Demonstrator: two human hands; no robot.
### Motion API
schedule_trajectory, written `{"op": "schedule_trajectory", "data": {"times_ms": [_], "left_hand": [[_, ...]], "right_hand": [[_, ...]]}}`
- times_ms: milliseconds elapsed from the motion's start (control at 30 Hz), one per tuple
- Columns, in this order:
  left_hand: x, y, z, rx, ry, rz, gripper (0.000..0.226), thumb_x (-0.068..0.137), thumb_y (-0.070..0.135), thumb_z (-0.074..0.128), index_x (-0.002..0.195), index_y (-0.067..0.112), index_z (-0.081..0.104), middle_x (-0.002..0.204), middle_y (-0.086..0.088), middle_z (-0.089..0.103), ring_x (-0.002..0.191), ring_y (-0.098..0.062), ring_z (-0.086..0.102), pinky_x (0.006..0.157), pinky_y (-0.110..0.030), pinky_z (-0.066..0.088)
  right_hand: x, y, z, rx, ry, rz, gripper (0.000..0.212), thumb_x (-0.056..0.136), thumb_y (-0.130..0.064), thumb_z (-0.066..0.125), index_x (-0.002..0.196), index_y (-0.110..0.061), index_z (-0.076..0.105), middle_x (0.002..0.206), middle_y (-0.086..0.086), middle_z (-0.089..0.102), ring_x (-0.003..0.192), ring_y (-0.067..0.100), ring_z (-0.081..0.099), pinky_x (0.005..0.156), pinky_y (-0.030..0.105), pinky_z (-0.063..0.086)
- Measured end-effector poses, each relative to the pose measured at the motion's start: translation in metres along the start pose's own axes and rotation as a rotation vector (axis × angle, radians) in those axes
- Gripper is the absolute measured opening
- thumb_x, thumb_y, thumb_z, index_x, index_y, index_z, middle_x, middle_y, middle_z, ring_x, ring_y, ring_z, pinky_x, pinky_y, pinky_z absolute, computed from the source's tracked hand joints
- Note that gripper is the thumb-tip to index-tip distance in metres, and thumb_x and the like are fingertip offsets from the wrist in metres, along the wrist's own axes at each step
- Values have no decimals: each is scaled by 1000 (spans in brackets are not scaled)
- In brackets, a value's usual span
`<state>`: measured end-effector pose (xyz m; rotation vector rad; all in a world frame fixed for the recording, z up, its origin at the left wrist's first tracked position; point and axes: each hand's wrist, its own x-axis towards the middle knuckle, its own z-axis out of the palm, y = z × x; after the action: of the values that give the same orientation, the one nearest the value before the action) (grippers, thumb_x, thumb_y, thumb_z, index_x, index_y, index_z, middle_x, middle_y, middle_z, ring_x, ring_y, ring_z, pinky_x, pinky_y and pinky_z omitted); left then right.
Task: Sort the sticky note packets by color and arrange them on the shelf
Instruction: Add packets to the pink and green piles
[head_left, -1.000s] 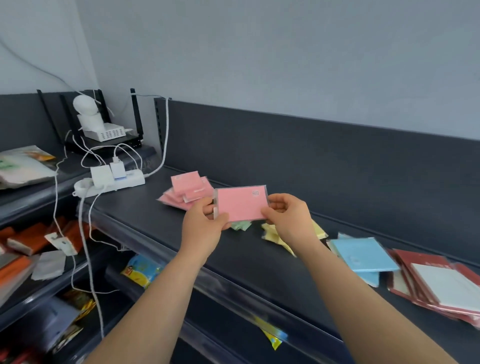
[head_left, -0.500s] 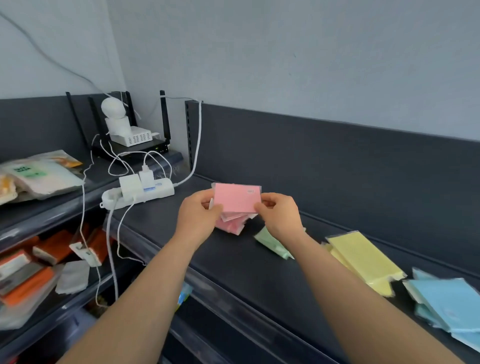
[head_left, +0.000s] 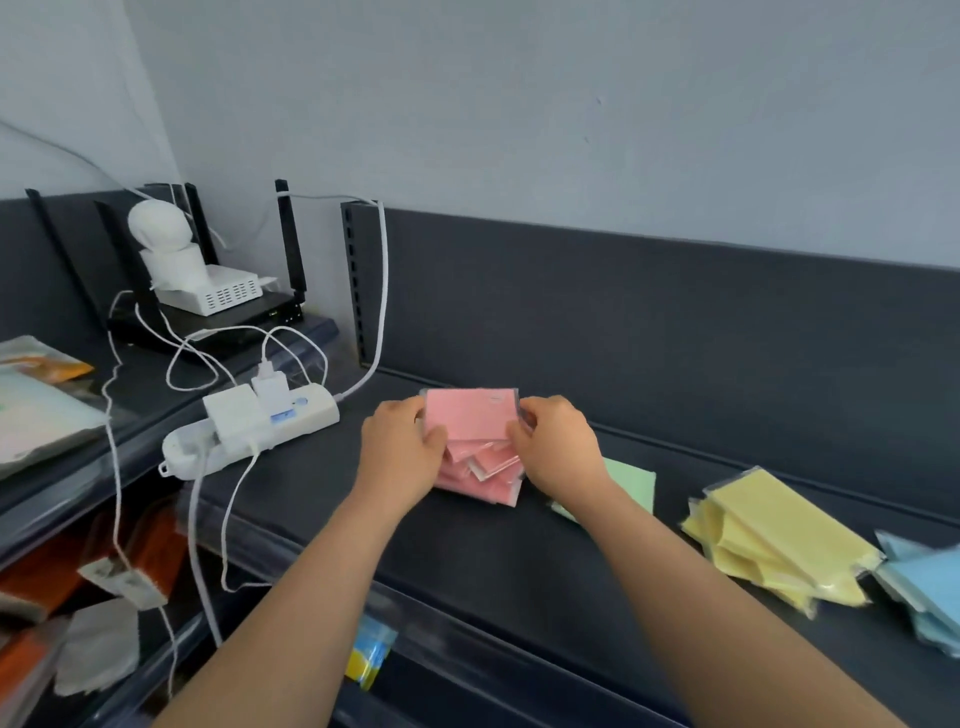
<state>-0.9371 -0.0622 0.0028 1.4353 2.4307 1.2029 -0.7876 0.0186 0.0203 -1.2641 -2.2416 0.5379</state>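
Left hand (head_left: 402, 449): fingers curled, left edge of pink packet (head_left: 470, 415) pinched.
Right hand (head_left: 558, 447): fingers curled, right edge pinched.
Pink packet: held over pink pile (head_left: 483, 470); contact cannot be told.
Pink pile: laid on dark shelf (head_left: 519, 561), right of power strip (head_left: 291, 421).
Further right: green packet (head_left: 631, 480), yellow stack (head_left: 769, 540), blue stack (head_left: 930, 577).

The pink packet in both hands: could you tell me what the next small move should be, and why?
Probably lower the pink packet flat onto the pink pile and let go. The left hand and right hand pinch its side edges just above that pile, which is the same colour.
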Motion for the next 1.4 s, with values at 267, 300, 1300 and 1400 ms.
{"op": "schedule_trajectory", "data": {"times_ms": [267,300,1300,1400], "left_hand": [[-22,36,1,187,159,388,19,83,6,64,101,7,71,104,-7,69,93,-33,60,79,-41,49],[-24,41,5,179,158,421,15,80,4,66,94,6,71,97,-7,70,88,-33,61,75,-42,51],[-262,312,192,-114,-219,780,20,90,24,61,106,17,70,98,2,70,90,-22,62,81,-37,48],[-299,356,217,-164,-252,803,26,93,28,54,115,21,67,107,6,68,97,-18,59,87,-34,45]], "right_hand": [[-32,12,-34,-164,143,-56,31,97,-24,47,116,-3,58,121,8,60,111,26,54,90,39,47],[-38,18,-38,-185,166,-51,30,97,-24,46,116,-3,58,120,8,61,109,26,55,88,39,47],[-309,266,-259,-376,450,328,32,93,-25,57,122,-13,63,119,2,65,112,25,58,97,38,45],[-345,301,-291,-416,437,378,37,93,-26,55,128,-15,59,124,1,63,114,25,56,98,36,44]]}}
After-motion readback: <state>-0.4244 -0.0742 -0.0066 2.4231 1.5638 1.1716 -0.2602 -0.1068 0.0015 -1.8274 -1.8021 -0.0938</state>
